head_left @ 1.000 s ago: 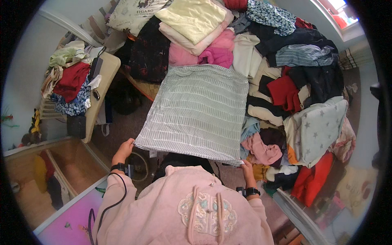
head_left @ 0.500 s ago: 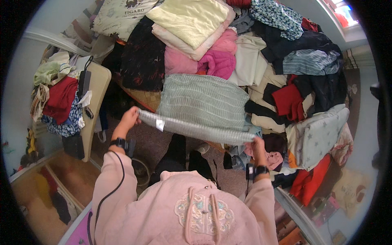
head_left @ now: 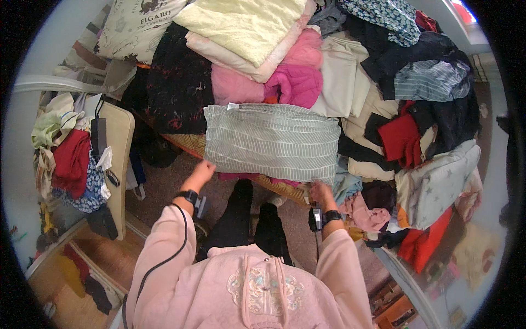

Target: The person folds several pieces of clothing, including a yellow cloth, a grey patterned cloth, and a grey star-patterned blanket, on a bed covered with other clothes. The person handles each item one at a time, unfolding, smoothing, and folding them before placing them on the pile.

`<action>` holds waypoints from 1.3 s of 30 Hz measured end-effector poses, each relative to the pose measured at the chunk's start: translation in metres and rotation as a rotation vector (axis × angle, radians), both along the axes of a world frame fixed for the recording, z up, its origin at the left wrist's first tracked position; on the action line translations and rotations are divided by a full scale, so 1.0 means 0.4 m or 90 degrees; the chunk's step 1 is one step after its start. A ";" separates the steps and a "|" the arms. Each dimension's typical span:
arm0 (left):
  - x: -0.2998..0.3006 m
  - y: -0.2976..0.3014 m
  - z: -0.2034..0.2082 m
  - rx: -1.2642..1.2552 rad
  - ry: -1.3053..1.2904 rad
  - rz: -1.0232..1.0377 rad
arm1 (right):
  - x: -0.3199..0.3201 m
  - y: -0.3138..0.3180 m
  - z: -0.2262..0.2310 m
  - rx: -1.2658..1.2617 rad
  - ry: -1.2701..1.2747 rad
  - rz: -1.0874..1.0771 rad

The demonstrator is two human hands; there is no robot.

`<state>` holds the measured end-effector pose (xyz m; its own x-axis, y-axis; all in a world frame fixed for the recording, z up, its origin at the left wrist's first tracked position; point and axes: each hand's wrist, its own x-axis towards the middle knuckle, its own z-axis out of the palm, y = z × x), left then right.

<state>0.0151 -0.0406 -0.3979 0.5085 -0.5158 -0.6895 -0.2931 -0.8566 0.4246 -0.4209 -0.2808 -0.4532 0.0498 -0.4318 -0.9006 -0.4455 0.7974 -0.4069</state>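
Observation:
A grey-green cloth with white stripes lies folded over on the heap in front of me, its small white tag at the far edge. My left hand is closed at the cloth's near left corner. At the near right corner my right hand is closed too, its fingertips against the edge. Just beyond the cloth are a magenta puffy garment and a pale yellow folded cloth on top of a pink one.
Dark, red and white clothes crowd the right, with a grey star-patterned folded cloth among them. A black garment and a printed white bag lie far left. Clothes hang beside a beige board at left.
The near edge of the striped cloth, held up between both hands, has been folded away from me onto the rest. My hands have come closer together and now sit at the new near edge.

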 end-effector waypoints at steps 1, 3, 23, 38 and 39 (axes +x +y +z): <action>-0.029 0.022 -0.027 0.074 0.103 0.021 | -0.020 0.029 -0.058 -0.074 0.036 0.265; -0.095 0.054 -0.056 0.116 0.269 0.189 | -0.076 0.080 -0.140 0.012 -0.168 -0.261; -0.198 -0.026 -0.069 -0.461 0.587 1.106 | 0.207 -0.032 0.392 0.038 -0.350 -0.684; -0.188 -0.119 0.137 -0.602 0.693 0.895 | 0.693 0.052 0.454 -0.806 -0.285 0.397; -0.188 -0.119 0.145 -0.639 0.779 0.859 | 0.737 0.095 0.449 -0.820 -0.346 0.468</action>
<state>-0.0602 -0.0881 -0.3399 0.4047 -0.6232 -0.6692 0.9090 0.3540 0.2201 -0.1262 -0.2426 -0.2737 0.7662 -0.5998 0.2305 -0.1448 -0.5107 -0.8475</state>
